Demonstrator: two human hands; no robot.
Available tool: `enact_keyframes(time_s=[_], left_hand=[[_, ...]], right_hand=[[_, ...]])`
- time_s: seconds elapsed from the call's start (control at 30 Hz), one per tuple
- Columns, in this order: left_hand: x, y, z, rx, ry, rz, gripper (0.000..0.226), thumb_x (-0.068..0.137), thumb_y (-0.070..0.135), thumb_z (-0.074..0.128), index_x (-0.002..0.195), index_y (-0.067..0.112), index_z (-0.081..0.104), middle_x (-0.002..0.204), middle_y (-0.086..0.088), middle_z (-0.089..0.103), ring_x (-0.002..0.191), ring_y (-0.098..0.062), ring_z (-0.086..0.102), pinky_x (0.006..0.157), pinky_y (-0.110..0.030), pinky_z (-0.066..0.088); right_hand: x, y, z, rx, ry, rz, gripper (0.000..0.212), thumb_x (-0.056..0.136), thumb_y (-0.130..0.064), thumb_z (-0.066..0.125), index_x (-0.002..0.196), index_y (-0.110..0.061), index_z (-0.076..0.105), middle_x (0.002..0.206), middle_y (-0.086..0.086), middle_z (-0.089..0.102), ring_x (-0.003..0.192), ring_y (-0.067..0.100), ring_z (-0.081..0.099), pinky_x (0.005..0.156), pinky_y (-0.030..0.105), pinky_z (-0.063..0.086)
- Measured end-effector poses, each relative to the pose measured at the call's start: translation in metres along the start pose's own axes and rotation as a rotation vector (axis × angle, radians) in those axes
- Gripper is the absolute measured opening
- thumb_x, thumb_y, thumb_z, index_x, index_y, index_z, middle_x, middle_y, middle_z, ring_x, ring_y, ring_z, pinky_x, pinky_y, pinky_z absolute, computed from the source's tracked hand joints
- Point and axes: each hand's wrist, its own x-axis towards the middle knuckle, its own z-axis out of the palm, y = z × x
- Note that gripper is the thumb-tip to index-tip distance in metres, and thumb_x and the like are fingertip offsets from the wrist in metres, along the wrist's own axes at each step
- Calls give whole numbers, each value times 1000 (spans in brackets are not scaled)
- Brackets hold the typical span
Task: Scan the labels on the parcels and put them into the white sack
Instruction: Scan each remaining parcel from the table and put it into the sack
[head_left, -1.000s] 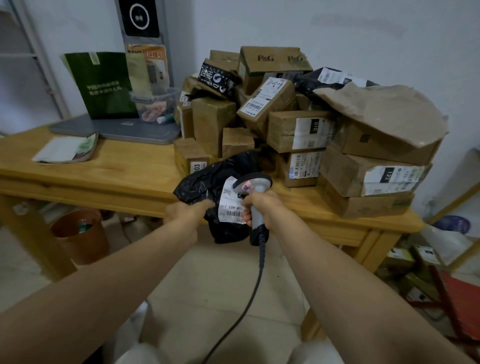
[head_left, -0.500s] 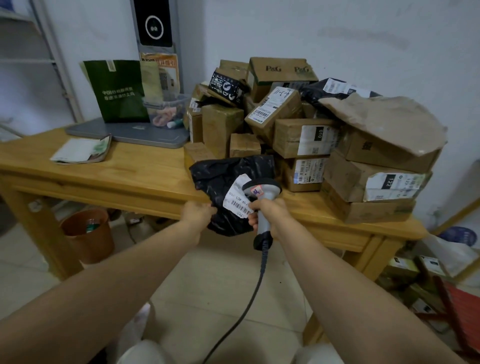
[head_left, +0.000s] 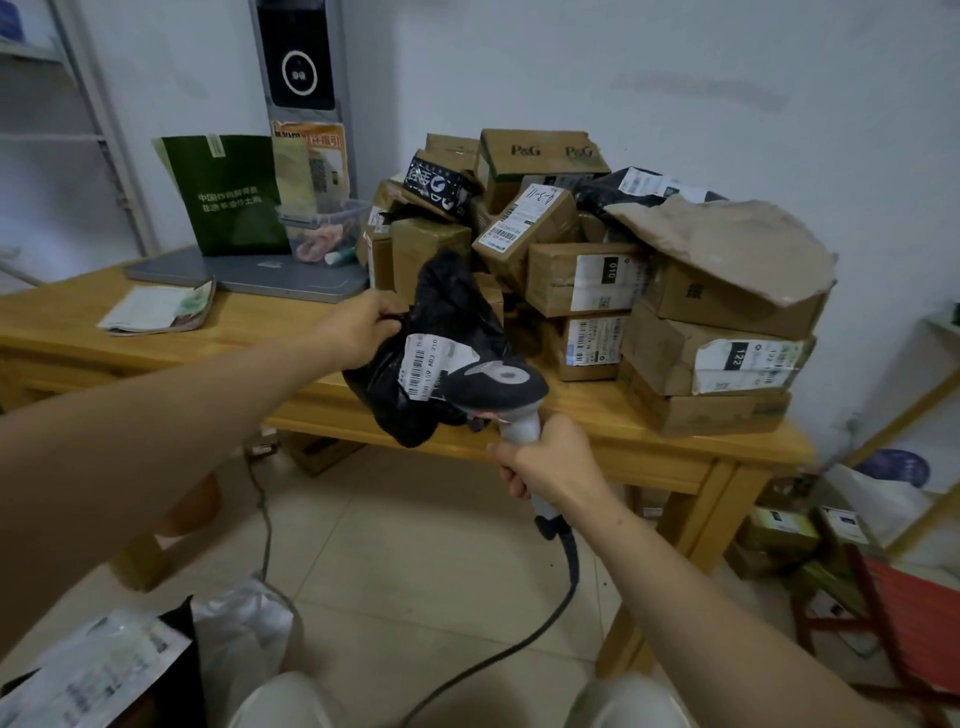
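Room: white wall is backing a wooden table (head_left: 244, 325), which is standing on a pale tiled floor.
Pile: cardboard boxes (head_left: 597, 280) are crowding the table's right half against the wall. White barcode labels are showing on several.
Table, left half: a green paper bag (head_left: 234, 197) is standing at the back with a clear tub (head_left: 327, 234) just beside it. Both are sitting on a flat grey slab (head_left: 270, 278). A booklet (head_left: 161, 312) is lying nearer the table's front edge.
Black parcel (head_left: 452, 312): soft poly bag, being held in the air over the table's front edge, near the boxes. Its lower end is drooping below the table top.
Label (head_left: 423, 366): white barcode strip on the parcel, facing up toward the camera.
Left hand (head_left: 358, 332): fingers are pinching the parcel's bunched left edge, above the table top.
Right hand (head_left: 550, 462): fingers are clenching round the pale handle of the scanner (head_left: 493, 387), just in front of the table's front edge.
Scanner: dark head is pointing at the label and overlapping its right edge in view; cannot tell whether they are touching. Its cable (head_left: 569, 577) is trailing down to the floor.
White sack (head_left: 244, 629): lying crumpled on the floor in front of the table's left half. A labelled packet (head_left: 93, 670) is showing beside it; cannot tell whether it is lying inside.
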Motion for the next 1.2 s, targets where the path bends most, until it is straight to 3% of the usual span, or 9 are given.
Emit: enact_keyframes(time_s=[0.13,0.3,0.47,0.77,1.03,1.13,1.2], left_hand=[[6,5,-27,189,-86,85,23,98,26,52,116,12,52,121,-12,57,111,-31,53,82,-35,39],[4,8,-45,198,-133,121,29,96,27,55,121,12,53,108,-3,51,97,-17,47,79,-29,34],[1,4,-49,211,-150,127,29,96,27,55,122,14,53,104,1,46,97,-14,43,81,-29,34],[-4,-5,-52,220,-155,107,29,95,28,56,120,13,53,122,-9,55,102,-19,48,82,-31,38],[-8,-17,-60,208,-133,91,31,96,28,55,122,13,54,115,-6,54,97,-15,45,80,-29,36],[-15,-24,-64,190,-125,72,30,96,29,55,121,13,56,120,-8,55,102,-18,49,82,-30,38],[-21,-34,-70,150,-111,26,29,93,31,59,117,15,56,122,-8,56,109,-23,53,85,-33,42]], right_hand=[[-8,-1,1,-236,35,-113,17,77,-21,67,76,-27,51,62,0,65,56,20,65,59,39,58],[-15,-5,7,-399,46,-286,22,78,-27,70,76,-25,48,70,-2,60,71,25,64,58,33,51],[-17,-9,15,-402,52,-372,19,77,-26,70,82,-25,51,74,-4,58,75,24,64,59,32,50],[-20,-15,18,-442,24,-404,18,79,-25,68,84,-25,50,77,0,62,76,24,64,60,32,51],[-20,-22,26,-455,-16,-450,14,80,-23,67,90,-21,57,84,3,68,78,22,65,67,39,57],[-22,-27,33,-416,-42,-434,17,80,-23,69,94,-18,60,88,3,69,81,21,65,70,40,57],[-23,-32,40,-264,-99,-349,18,78,-21,74,89,-21,59,83,1,68,73,16,64,64,35,56]])
